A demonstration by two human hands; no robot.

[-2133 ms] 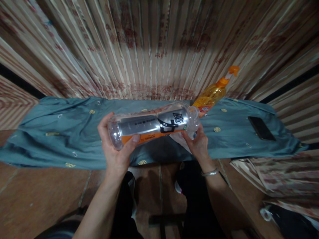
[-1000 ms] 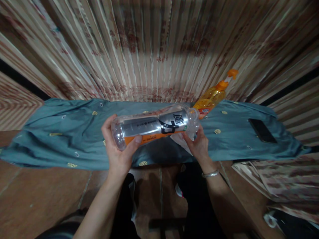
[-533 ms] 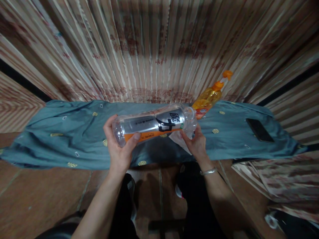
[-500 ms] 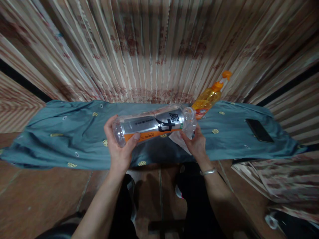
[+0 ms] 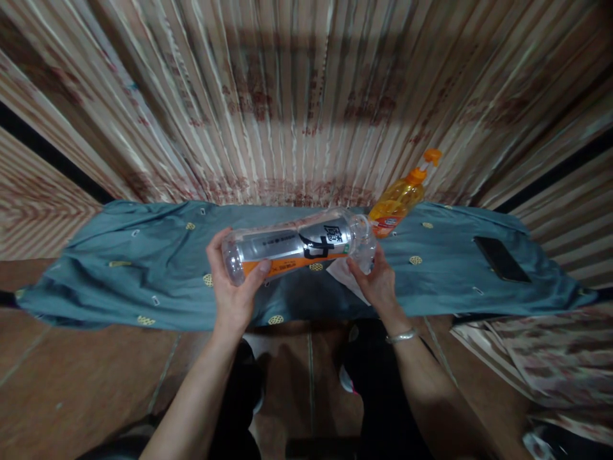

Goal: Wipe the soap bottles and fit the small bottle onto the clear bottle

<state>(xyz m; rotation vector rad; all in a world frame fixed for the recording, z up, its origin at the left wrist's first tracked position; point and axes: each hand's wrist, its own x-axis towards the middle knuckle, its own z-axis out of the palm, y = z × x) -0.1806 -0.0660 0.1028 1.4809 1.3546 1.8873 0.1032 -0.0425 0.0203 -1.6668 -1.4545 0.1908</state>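
A clear plastic bottle [image 5: 287, 243] with a silver and orange label lies nearly level above the cloth, its neck to the right and slightly raised. My left hand [image 5: 233, 291] is wrapped round its base end, thumb on the near side. At the neck end, my right hand [image 5: 380, 284] is closed on a clear plastic piece [image 5: 365, 255] whose exact kind I cannot make out. Just beneath that hand shows a white tissue [image 5: 345, 276]. An orange pump bottle [image 5: 396, 203] with yellow-orange liquid stands behind the neck, partly covered by it.
The bench or table carries a blue-green patterned cloth [image 5: 143, 255]. A black phone [image 5: 501, 259] lies at the right. Behind rises a pleated striped curtain [image 5: 287, 115]. Below are my legs and a tiled floor [image 5: 115, 370], with a striped fabric item [image 5: 522, 351] at lower right.
The whole view has shifted slightly, so things sit a little lower in it. Both hands keep their holds, and the bottle stays at almost the same tilt.
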